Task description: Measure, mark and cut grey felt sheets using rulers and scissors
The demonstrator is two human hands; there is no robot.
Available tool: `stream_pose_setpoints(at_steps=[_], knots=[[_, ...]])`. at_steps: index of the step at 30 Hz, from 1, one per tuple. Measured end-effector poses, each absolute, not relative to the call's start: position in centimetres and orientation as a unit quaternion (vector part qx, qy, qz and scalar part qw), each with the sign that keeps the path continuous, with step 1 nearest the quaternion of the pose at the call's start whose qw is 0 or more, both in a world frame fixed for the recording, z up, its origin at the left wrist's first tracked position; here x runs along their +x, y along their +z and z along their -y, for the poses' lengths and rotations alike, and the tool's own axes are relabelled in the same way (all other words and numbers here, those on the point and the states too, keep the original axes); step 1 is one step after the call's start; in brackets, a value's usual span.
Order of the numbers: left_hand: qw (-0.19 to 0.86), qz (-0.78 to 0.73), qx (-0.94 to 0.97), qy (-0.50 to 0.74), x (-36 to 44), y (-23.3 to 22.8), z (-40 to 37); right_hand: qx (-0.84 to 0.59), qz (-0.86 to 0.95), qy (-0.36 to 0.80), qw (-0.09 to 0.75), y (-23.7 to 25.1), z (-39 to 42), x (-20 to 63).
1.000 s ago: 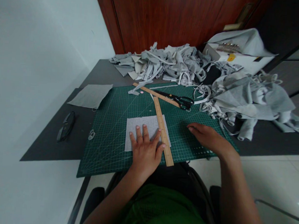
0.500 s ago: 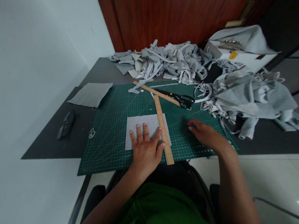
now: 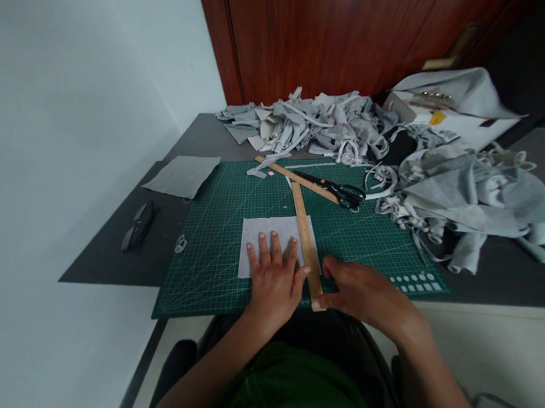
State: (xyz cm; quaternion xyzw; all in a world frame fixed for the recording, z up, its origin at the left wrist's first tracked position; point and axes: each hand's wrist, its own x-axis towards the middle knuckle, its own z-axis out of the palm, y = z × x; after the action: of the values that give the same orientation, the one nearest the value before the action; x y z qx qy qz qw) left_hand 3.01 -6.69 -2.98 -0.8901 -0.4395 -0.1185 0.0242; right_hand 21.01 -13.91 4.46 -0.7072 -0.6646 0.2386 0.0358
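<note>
A rectangular piece of light grey fabric (image 3: 252, 236) lies flat on the green cutting mat (image 3: 211, 237). Across its right part, slightly slanted, runs a wooden ruler (image 3: 304, 233) whose near end reaches the mat's front edge. My left hand (image 3: 273, 280) is spread flat on the fabric, with its thumb against the ruler's left edge. At the ruler's near end is my right hand (image 3: 354, 288), thumb tip touching the wood and index finger beside the right edge. A gap shows between that thumb and index finger; the other fingers are mostly hidden.
Black scissors (image 3: 346, 192) rest by a second wooden ruler (image 3: 278, 168) farther back. Grey fabric scraps (image 3: 322, 121) are heaped behind, with more fabric (image 3: 469, 193) at right beside a white box (image 3: 468, 126). Glasses (image 3: 138, 226) and a pale cloth (image 3: 183, 174) lie left.
My right hand has moved left and toward me, from above the mat to the ruler's near end. My left hand stays on the fabric. The camera view has shifted slightly.
</note>
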Motion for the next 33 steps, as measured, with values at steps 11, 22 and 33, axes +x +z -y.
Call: stream_pose_setpoints(at_steps=[11, 22, 33], knots=[[0.01, 0.435, -0.888, -0.148, 2.9, -3.1, 6.7, -0.738, 0.64, 0.214, 0.01, 2.1, 13.5, 19.1], [0.003, 0.436, -0.89, -0.133, 3.1, -2.8, 6.7, -0.784, 0.576, 0.23, -0.008, 2.5, 13.4, 24.0], [0.004, 0.436, -0.892, -0.12, 3.2, -2.8, 6.8, -0.837, 0.534, 0.094, -0.075, 3.4, 12.8, 22.6]])
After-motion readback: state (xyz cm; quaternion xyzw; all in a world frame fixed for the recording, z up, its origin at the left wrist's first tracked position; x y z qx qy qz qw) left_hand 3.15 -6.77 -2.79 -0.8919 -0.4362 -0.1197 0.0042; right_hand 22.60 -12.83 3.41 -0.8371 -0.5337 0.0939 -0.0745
